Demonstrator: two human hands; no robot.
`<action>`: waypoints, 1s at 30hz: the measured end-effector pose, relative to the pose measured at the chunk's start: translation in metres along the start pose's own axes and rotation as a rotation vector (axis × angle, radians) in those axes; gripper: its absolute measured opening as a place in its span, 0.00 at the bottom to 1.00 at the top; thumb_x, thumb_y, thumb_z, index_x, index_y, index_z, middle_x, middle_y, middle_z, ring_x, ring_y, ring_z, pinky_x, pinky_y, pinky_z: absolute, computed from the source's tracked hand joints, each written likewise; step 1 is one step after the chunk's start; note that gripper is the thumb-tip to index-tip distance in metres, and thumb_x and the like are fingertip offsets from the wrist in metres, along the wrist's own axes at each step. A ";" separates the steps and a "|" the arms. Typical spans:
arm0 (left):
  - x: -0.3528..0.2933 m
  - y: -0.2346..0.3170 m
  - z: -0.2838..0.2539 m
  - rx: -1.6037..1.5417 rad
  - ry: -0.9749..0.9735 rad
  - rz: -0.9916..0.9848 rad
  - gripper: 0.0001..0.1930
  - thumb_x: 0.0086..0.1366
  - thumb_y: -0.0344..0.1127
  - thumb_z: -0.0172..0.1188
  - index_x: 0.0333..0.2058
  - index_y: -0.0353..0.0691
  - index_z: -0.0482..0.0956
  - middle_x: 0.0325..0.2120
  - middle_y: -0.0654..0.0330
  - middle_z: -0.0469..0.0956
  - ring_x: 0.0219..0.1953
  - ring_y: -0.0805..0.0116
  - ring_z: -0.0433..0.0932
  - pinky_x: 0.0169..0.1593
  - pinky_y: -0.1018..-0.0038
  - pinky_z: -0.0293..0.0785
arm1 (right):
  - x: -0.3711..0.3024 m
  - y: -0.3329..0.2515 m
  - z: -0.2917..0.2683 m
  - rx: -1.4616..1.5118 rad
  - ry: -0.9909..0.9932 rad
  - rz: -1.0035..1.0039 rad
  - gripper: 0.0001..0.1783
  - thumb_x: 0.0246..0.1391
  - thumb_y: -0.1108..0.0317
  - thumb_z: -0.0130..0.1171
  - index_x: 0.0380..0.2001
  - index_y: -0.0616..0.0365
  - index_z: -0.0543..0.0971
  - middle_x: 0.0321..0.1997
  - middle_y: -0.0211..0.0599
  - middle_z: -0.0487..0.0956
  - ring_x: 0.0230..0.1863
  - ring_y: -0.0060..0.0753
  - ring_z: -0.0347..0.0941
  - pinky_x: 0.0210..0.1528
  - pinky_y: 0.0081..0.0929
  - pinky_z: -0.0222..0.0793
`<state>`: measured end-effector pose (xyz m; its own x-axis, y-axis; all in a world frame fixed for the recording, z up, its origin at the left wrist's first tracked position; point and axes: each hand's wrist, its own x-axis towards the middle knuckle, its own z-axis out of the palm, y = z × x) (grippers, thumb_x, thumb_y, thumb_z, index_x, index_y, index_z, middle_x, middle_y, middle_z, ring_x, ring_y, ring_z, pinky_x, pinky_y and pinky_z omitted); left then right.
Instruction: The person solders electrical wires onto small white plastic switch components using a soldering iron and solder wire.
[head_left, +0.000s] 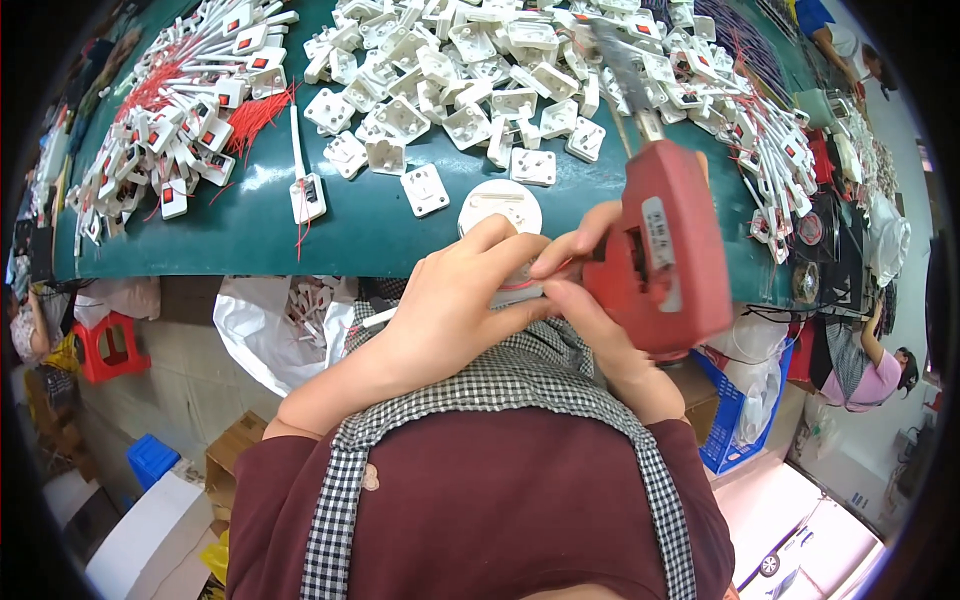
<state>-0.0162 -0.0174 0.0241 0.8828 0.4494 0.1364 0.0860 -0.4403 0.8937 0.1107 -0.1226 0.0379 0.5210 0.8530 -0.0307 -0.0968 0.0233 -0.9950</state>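
My left hand (465,285) is closed around a whitish piece (517,293) with a bit of red wire, mostly hidden by the fingers. A white cable end (380,318) sticks out below that hand. My right hand (600,310) meets it, thumb and forefinger pinched at the same piece. Across the right hand lies a red-bodied tool (665,250) with a metal shaft, somewhat blurred, pointing to the far side; its kind is not clear. Just beyond my fingers sits a round white dish (500,205) with small metal parts on it.
White plug shells (430,85) are heaped on the green table (250,235). Wired plugs with red switches (190,120) lie left, more (780,170) right; one (308,198) lies alone. A white bag (265,330) hangs below; a blue crate (735,410) stands right. Other people are at the edges.
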 end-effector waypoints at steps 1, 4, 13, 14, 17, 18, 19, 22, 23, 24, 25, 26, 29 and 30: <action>0.000 0.001 -0.001 -0.006 -0.040 0.010 0.17 0.55 0.34 0.64 0.44 0.43 0.74 0.31 0.58 0.69 0.30 0.60 0.74 0.33 0.66 0.71 | 0.001 -0.007 0.003 0.146 -0.033 -0.053 0.39 0.46 0.82 0.62 0.56 0.58 0.50 0.39 0.37 0.69 0.40 0.32 0.76 0.32 0.15 0.72; 0.000 -0.005 -0.006 -0.144 -0.141 0.061 0.14 0.59 0.36 0.59 0.43 0.40 0.75 0.33 0.58 0.70 0.28 0.65 0.72 0.32 0.70 0.69 | 0.004 -0.001 -0.009 0.314 -0.133 -0.162 0.27 0.47 0.80 0.60 0.50 0.64 0.62 0.44 0.38 0.67 0.47 0.42 0.76 0.34 0.18 0.75; 0.001 -0.004 -0.016 -1.062 -0.280 -0.109 0.32 0.61 0.50 0.41 0.55 0.28 0.67 0.61 0.47 0.59 0.25 0.69 0.75 0.21 0.81 0.64 | 0.000 0.010 -0.007 0.222 -0.101 -0.071 0.55 0.43 0.82 0.65 0.67 0.52 0.40 0.43 0.39 0.69 0.42 0.35 0.76 0.42 0.28 0.77; 0.001 -0.002 -0.015 -1.061 -0.280 -0.112 0.32 0.61 0.50 0.41 0.55 0.28 0.67 0.61 0.47 0.59 0.25 0.69 0.75 0.21 0.81 0.64 | -0.002 0.009 -0.005 0.228 -0.115 -0.035 0.59 0.42 0.82 0.66 0.68 0.51 0.36 0.42 0.40 0.69 0.40 0.33 0.76 0.43 0.30 0.77; 0.005 0.000 -0.016 -1.068 -0.220 -0.178 0.36 0.54 0.46 0.45 0.58 0.29 0.63 0.59 0.48 0.61 0.25 0.69 0.75 0.26 0.79 0.68 | -0.007 0.017 -0.012 0.193 -0.072 -0.002 0.59 0.43 0.81 0.66 0.68 0.51 0.37 0.41 0.38 0.70 0.36 0.28 0.75 0.38 0.24 0.75; 0.004 0.000 -0.016 -1.067 -0.219 -0.179 0.36 0.54 0.46 0.45 0.58 0.29 0.63 0.59 0.48 0.61 0.25 0.69 0.75 0.26 0.79 0.68 | -0.009 0.018 -0.013 0.168 -0.081 -0.027 0.59 0.43 0.82 0.66 0.68 0.51 0.37 0.41 0.38 0.70 0.35 0.26 0.75 0.36 0.22 0.74; 0.003 -0.001 -0.016 -1.064 -0.239 -0.173 0.37 0.53 0.45 0.46 0.60 0.30 0.60 0.59 0.49 0.62 0.25 0.70 0.74 0.27 0.78 0.68 | -0.013 0.015 -0.011 0.076 -0.067 0.036 0.58 0.43 0.83 0.64 0.69 0.50 0.37 0.39 0.37 0.70 0.31 0.22 0.73 0.33 0.18 0.72; 0.000 0.007 -0.019 -1.023 -0.253 -0.224 0.38 0.52 0.40 0.49 0.63 0.33 0.54 0.57 0.49 0.64 0.29 0.68 0.75 0.32 0.76 0.70 | -0.009 0.018 -0.006 0.029 -0.122 -0.146 0.58 0.42 0.84 0.63 0.69 0.49 0.37 0.39 0.36 0.71 0.29 0.20 0.72 0.32 0.17 0.71; -0.001 0.011 -0.020 -0.986 -0.245 -0.278 0.39 0.52 0.37 0.51 0.63 0.34 0.53 0.56 0.49 0.65 0.33 0.66 0.77 0.36 0.75 0.71 | -0.009 0.015 -0.003 0.062 -0.102 -0.111 0.58 0.42 0.85 0.63 0.68 0.50 0.37 0.38 0.36 0.71 0.29 0.20 0.72 0.32 0.17 0.71; -0.003 0.010 -0.020 -0.986 -0.243 -0.279 0.39 0.52 0.37 0.51 0.63 0.34 0.53 0.56 0.49 0.65 0.33 0.66 0.77 0.36 0.75 0.71 | -0.009 0.016 -0.003 0.062 -0.104 -0.111 0.58 0.42 0.85 0.63 0.68 0.50 0.37 0.38 0.36 0.71 0.29 0.20 0.72 0.32 0.17 0.71; -0.005 0.008 -0.018 -0.663 -0.184 -0.158 0.37 0.52 0.34 0.52 0.62 0.35 0.54 0.56 0.49 0.65 0.38 0.62 0.77 0.39 0.72 0.72 | -0.008 0.017 -0.003 0.042 -0.068 -0.105 0.59 0.41 0.85 0.63 0.68 0.50 0.37 0.38 0.36 0.71 0.29 0.20 0.72 0.32 0.17 0.71; -0.006 0.007 -0.018 -0.339 -0.123 -0.039 0.35 0.53 0.30 0.53 0.62 0.37 0.55 0.56 0.50 0.64 0.43 0.58 0.77 0.42 0.69 0.72 | -0.007 0.017 -0.003 0.021 -0.032 -0.098 0.59 0.41 0.85 0.63 0.68 0.50 0.37 0.37 0.36 0.71 0.30 0.21 0.73 0.32 0.18 0.71; -0.010 0.008 -0.015 -0.277 -0.157 -0.082 0.36 0.52 0.32 0.62 0.60 0.37 0.57 0.50 0.49 0.70 0.48 0.52 0.76 0.46 0.69 0.71 | -0.003 0.019 -0.004 0.014 -0.014 -0.082 0.59 0.41 0.84 0.63 0.68 0.51 0.36 0.36 0.36 0.72 0.30 0.23 0.74 0.33 0.19 0.73; -0.010 0.006 -0.012 -0.235 -0.190 -0.094 0.38 0.51 0.33 0.64 0.60 0.37 0.56 0.47 0.49 0.73 0.46 0.52 0.77 0.45 0.70 0.71 | -0.002 0.018 -0.004 0.014 -0.016 -0.080 0.59 0.41 0.84 0.63 0.68 0.51 0.36 0.36 0.36 0.72 0.30 0.23 0.74 0.33 0.19 0.73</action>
<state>-0.0301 -0.0151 0.0333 0.9486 0.3161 -0.0138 0.0816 -0.2021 0.9760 0.1111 -0.1254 0.0201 0.5140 0.8563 0.0508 -0.0671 0.0992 -0.9928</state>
